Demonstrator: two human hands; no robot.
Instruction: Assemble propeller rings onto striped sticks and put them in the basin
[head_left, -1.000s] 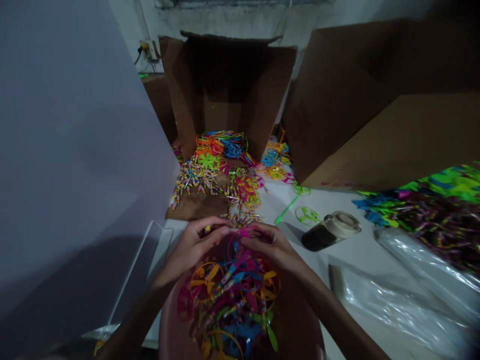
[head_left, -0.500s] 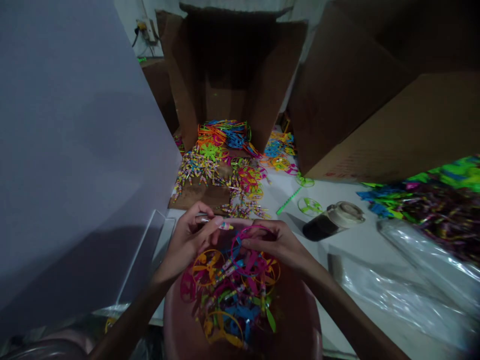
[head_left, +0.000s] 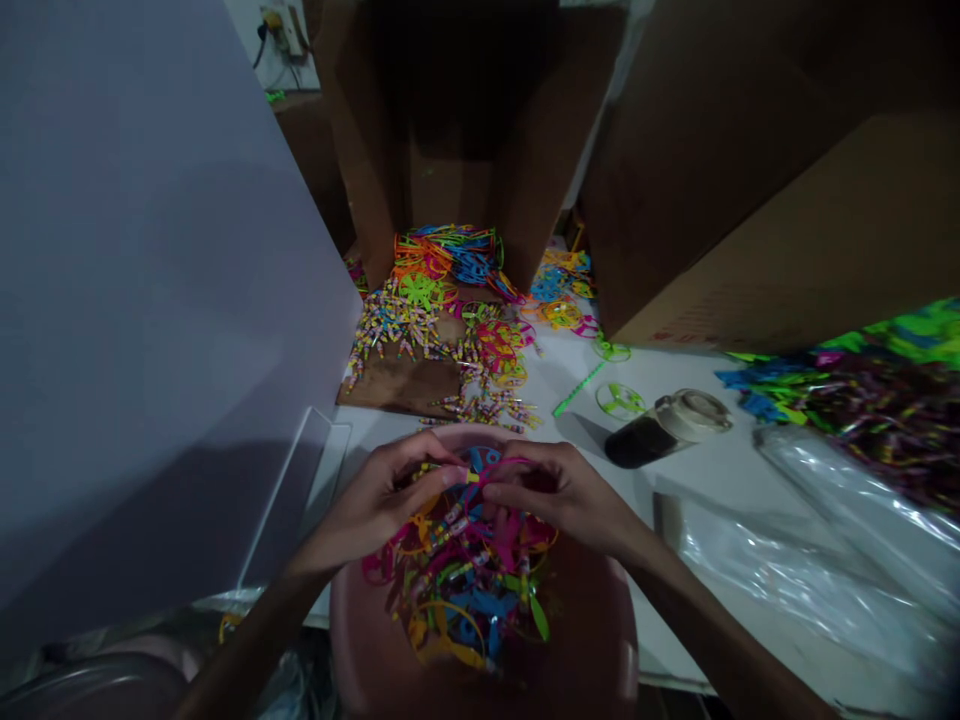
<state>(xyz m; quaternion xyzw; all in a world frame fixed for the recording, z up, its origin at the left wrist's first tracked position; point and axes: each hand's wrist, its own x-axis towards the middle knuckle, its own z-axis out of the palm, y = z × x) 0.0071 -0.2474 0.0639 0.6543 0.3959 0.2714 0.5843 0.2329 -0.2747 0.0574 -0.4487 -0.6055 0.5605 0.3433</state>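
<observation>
Over the near middle of the table, both hands had closed in on each other above the round reddish-brown plastic basin (head_left: pixel 600 620). The left hand (head_left: pixel 375 500) pinched a thin striped plastic stick (head_left: pixel 450 474) between thumb and fingertips, its yellow tip pointing right. The right hand (head_left: pixel 570 495) had its fingers curled narrowly round a pink plastic ring propeller (head_left: pixel 489 502). Half a second before, the stick had sat higher and clear of the ring. Now its tip met the ring between the two thumbs, apparently at the hub, though the dim light made the exact contact hard to read. Both hands had also dropped lower, just above the tangled heap of coloured propellers and sticks (head_left: pixel 465 590) in the basin.

Farther off, loose striped sticks (head_left: pixel 390 325) were spread over a brown cardboard flap (head_left: pixel 405 385), in front of an open, upright cardboard box (head_left: pixel 450 150) with stacked bright propellers (head_left: pixel 446 255) at its mouth. To the right lay a dark jar with a cream lid (head_left: pixel 667 430) on its side, with a green propeller (head_left: pixel 619 400) and a green stick (head_left: pixel 576 390) just beyond it. Clear plastic bags (head_left: pixel 810 590) lay near right, and a grey-white panel (head_left: pixel 150 300) filled the left.
</observation>
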